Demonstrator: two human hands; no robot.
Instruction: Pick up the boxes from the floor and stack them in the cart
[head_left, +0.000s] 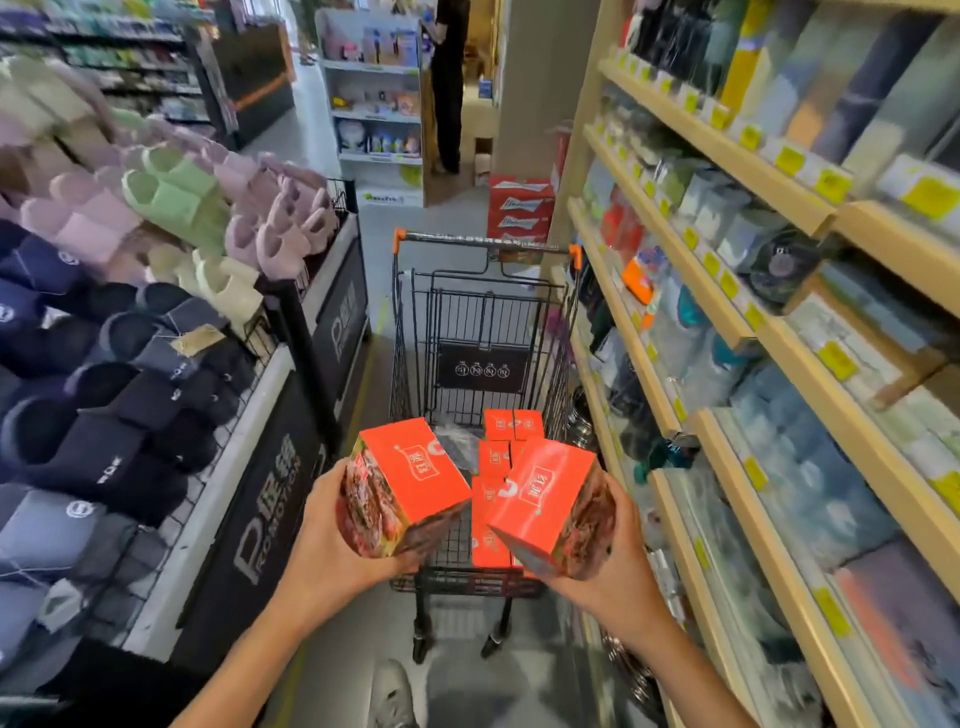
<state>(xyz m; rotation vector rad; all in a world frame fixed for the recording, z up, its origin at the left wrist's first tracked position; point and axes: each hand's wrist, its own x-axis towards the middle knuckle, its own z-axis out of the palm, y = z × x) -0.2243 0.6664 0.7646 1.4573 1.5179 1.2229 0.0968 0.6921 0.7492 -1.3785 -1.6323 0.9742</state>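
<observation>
- At six o'clock, nearest the camera, a grey shoe (390, 693) stood on the floor just short of the cart's wheels; a step forward could have nudged the cart away mid-drop.
- At seven o'clock the left hand (332, 535) wrapped its grip round the lower end of the left box (408, 486), which sat tilted over the cart's near rim.
- At five o'clock the right hand (615, 561) cupped the right box (545, 504) from beneath and the side, fingers curled on it, the box likewise canted.
- Both boxes were held by one end only, so either might have slipped or tipped, as I judged it.
- Just beyond, the stacked boxes (493, 499) lay along the right of the cart (485, 332); a careless release could have toppled the row or landed on the crumpled clear plastic (457, 441) at the left.
- At nine o'clock a slipper display (130, 312) crowded the aisle; at three o'clock the wooden shelves (727, 338) did too, leaving little elbow room.
- At twelve o'clock, beyond the handle, stood red cartons (519, 210), and further off a person in black (448, 83).
</observation>
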